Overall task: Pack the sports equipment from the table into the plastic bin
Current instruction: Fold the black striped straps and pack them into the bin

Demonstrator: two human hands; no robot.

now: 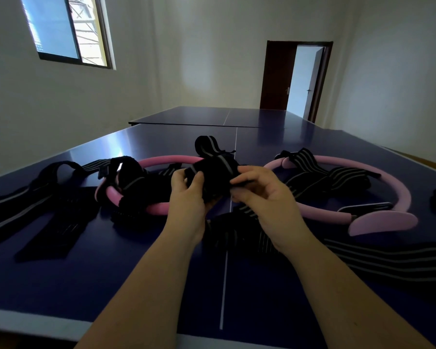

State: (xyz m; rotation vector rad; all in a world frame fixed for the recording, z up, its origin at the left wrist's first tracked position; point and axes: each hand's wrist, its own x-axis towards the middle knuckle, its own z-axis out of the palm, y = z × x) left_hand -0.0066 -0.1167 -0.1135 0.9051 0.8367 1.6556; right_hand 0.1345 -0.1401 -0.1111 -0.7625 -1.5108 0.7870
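Head view: both hands (left (pixel 186 195), right (pixel 262 195)) grip a rolled striped strap (pixel 212 177).

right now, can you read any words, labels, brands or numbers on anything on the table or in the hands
No readable text anywhere in this view.
On the black rolled elastic wrap with grey stripes, gripped by the left hand and the right hand: stripes only, no label showing.
On the left pink foam ring and the right pink foam ring: nothing printed.
On the blue table-tennis table: white lines only.
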